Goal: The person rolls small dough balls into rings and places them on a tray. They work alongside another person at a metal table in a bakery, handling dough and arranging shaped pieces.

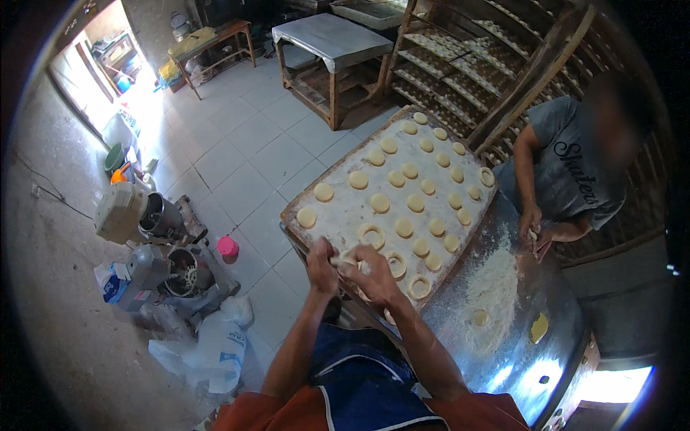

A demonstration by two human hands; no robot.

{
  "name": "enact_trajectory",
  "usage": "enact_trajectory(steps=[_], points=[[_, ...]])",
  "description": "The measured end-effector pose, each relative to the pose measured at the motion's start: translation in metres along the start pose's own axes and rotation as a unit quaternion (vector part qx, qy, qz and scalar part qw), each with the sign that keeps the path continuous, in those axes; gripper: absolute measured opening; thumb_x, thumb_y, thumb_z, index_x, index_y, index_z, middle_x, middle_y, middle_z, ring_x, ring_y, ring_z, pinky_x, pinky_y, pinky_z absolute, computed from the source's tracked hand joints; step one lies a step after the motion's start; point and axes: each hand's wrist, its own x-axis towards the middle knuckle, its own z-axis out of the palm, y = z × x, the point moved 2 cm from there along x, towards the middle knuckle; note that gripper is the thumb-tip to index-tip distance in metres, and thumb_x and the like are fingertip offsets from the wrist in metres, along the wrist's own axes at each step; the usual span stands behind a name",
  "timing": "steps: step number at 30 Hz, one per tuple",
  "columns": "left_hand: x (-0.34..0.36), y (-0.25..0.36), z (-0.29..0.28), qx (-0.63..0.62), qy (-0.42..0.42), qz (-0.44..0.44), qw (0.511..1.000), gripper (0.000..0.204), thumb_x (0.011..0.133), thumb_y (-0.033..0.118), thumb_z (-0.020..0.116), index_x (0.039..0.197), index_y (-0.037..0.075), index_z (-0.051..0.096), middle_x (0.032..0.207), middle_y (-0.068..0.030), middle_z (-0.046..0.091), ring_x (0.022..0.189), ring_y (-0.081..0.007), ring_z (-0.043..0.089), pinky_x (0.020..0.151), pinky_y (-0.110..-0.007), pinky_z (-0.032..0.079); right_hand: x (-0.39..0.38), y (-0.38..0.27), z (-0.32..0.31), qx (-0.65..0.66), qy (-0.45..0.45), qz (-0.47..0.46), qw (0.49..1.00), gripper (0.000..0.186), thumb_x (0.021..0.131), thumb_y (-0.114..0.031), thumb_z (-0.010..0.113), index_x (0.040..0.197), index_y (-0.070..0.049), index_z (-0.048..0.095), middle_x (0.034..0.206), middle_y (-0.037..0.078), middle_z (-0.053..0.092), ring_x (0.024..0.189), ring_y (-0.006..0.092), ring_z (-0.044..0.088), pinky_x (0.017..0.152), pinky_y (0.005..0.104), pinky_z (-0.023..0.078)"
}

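Observation:
My left hand [323, 266] and my right hand [366, 271] are closed around a pale piece of dough [346, 258] over the near edge of a floured board [338, 206]; fingers hide part of it. The board holds several flat dough rounds [379, 202] and, toward me, several dough rings [371, 236], one partly behind my right hand. Right of the board is a steel table [543, 294] with a flour patch [489, 294] and a small yellow dough piece [539, 328].
A co-worker [560, 158] works at the right, hands [535, 233] together. Wooden racks [460, 57] of trays stand behind, with a metal-topped table [330, 37]. Two mixers [144, 276], a pink cup [228, 248] and white sacks [219, 345] are at the left on tiled floor [251, 172].

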Motion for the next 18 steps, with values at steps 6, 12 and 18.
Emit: enact_trajectory(steps=[6, 12, 18], points=[[0.063, 0.012, -0.039, 0.615, 0.032, 0.215, 0.758, 0.024, 0.094, 0.022, 0.063, 0.096, -0.001, 0.069, 0.093, -0.0143, 0.062, 0.085, -0.0323, 0.060, 0.075, -0.043, 0.050, 0.041, 0.025, 0.018, -0.275, -0.083, 0.197, 0.937, 0.050, 0.082, -0.026, 0.073, 0.118, 0.006, 0.058, 0.104, 0.022, 0.068, 0.098, 0.0366, 0.066, 0.089, 0.0472, 0.052], [0.042, 0.035, -0.041, 0.507, -0.025, 0.162, 0.846, 0.025, 0.084, 0.018, 0.077, 0.100, 0.000, 0.071, 0.089, -0.0120, 0.062, 0.086, -0.0320, 0.062, 0.079, -0.045, 0.050, 0.104, 0.056, 0.035, -0.320, -0.052, 0.021, 0.946, 0.040, 0.090, -0.013, 0.059, 0.124, 0.007, 0.056, 0.116, 0.025, 0.062, 0.111, 0.0416, 0.059, 0.098, 0.0495, 0.048], [0.053, 0.041, -0.041, 0.492, 0.048, 0.163, 0.854, 0.034, 0.086, 0.019, 0.075, 0.113, 0.001, 0.067, 0.109, -0.0205, 0.061, 0.103, -0.0351, 0.059, 0.088, -0.047, 0.049, 0.169, 0.084, 0.074, -0.325, -0.075, -0.043, 0.942, 0.033, 0.088, -0.009, 0.057, 0.118, 0.005, 0.060, 0.114, 0.023, 0.062, 0.111, 0.0401, 0.058, 0.094, 0.0499, 0.050]])
